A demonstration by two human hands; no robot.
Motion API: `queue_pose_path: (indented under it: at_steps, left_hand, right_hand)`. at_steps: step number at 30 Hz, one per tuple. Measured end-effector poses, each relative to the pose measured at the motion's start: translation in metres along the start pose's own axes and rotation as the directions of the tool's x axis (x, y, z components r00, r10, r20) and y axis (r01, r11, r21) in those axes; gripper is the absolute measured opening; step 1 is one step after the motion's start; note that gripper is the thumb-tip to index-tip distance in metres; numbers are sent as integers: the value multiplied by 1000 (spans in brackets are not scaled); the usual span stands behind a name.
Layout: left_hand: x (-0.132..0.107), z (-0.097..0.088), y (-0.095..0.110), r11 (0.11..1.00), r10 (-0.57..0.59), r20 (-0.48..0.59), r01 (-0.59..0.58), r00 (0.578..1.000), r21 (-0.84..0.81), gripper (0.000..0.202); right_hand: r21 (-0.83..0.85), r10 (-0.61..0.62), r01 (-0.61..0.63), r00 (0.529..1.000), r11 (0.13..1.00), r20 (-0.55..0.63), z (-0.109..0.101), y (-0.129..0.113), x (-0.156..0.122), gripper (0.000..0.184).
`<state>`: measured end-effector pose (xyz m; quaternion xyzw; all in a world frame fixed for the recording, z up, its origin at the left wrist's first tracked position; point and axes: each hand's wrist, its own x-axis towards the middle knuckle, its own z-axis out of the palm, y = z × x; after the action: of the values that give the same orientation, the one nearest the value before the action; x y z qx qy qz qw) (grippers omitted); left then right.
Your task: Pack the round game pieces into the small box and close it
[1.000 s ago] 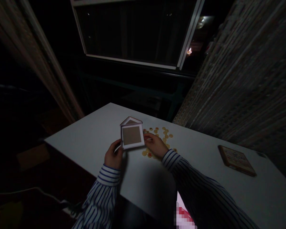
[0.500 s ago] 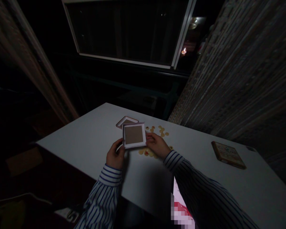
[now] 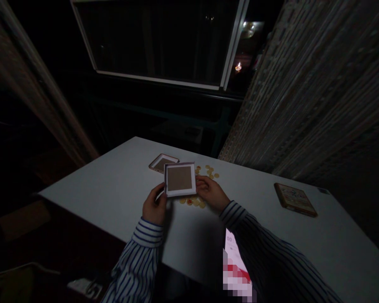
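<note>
Between my two hands is a shallow square box half (image 3: pixel 179 178), tilted so that its white inner border and brown-grey bottom face me. My left hand (image 3: pixel 154 204) grips its lower left corner, thumb toward me. At the right side, the fingers of my right hand (image 3: pixel 212 192) are closed on the edge. Behind it on the table lies a second open box half (image 3: pixel 163 163), partly overlapped in view by the held one. Round pale game pieces (image 3: pixel 195 201), some with red markings, are scattered beneath and beyond the box; part of them is hidden.
The white table (image 3: pixel 107 181) runs from left to right. A flat printed box (image 3: pixel 295 199) lies on its right side, near a small dark item (image 3: pixel 322 190). A lit phone screen (image 3: pixel 235 252) shows under my right forearm. String curtains (image 3: pixel 271 92) hang beyond the far edge.
The view has shifted slightly right, so the table and its contents appear further left. Both hands keep hold of the box half, at nearly the same tilt.
</note>
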<state>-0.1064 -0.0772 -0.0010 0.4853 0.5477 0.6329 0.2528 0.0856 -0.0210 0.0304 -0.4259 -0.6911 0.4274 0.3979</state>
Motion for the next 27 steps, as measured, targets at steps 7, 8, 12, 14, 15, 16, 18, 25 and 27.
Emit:
queue_pose_path:
  at_steps: [7,8,12,14,15,16,18,25,27]
  left_hand:
    - [-3,10,4,1000,11,29,-11,1000,7,37]
    - [-3,12,4,1000,9,29,-9,1000,4,37]
    - [-7,20,5,1000,22,38,-21,999,-13,39]
    - [-8,23,6,1000,23,49,-22,999,-15,40]
    - [-8,24,6,1000,20,60,-19,998,-11,40]
    - [-8,26,6,1000,17,72,-17,997,-6,40]
    - [-9,28,6,1000,15,99,-15,995,-2,41]
    - [-14,40,3,1000,18,109,-16,994,-18,41]
    - [-16,42,4,1000,20,128,-21,992,0,42]
  right_hand:
    - [-14,-2,1,999,1000,-44,-12,2,-8,37]
    - [-7,-3,3,999,1000,-45,-14,3,-9,37]
    - [14,-17,18,998,1000,-58,-20,10,-12,37]
    - [32,-11,13,998,999,-68,-23,11,-14,37]
    - [42,-4,7,997,999,-71,-25,11,-15,36]
    - [50,3,0,997,999,-73,-26,11,-16,36]
    - [54,16,-12,997,998,-77,-29,10,-19,35]
    - [67,33,-27,994,997,-101,-38,16,-26,37]
    - [62,28,-21,994,998,-110,-40,19,-28,37]
